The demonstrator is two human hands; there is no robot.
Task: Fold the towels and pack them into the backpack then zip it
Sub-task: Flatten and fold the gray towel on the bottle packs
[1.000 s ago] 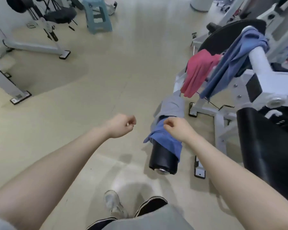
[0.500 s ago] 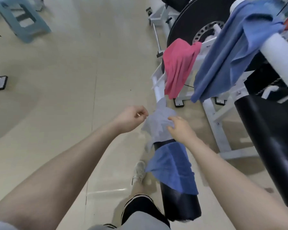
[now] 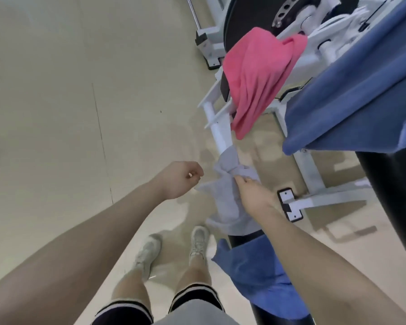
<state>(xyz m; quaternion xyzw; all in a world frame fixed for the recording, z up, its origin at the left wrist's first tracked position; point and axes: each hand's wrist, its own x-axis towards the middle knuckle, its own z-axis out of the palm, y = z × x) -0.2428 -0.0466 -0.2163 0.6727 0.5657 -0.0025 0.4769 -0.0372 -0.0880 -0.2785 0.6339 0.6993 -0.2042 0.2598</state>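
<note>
Barely begun: right hand (image 3: pixel 252 192) grasps the grey towel (image 3: pixel 227 195) on the machine; left hand (image 3: pixel 177 179) clenched, empty; nothing folded, no backpack visible.

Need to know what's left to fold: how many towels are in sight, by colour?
Grey: 1, the grey towel, gripped by the right hand
Pink: 1, the pink towel
Blue: 2, the large blue towel and the lower blue towel
Total: 4
</note>
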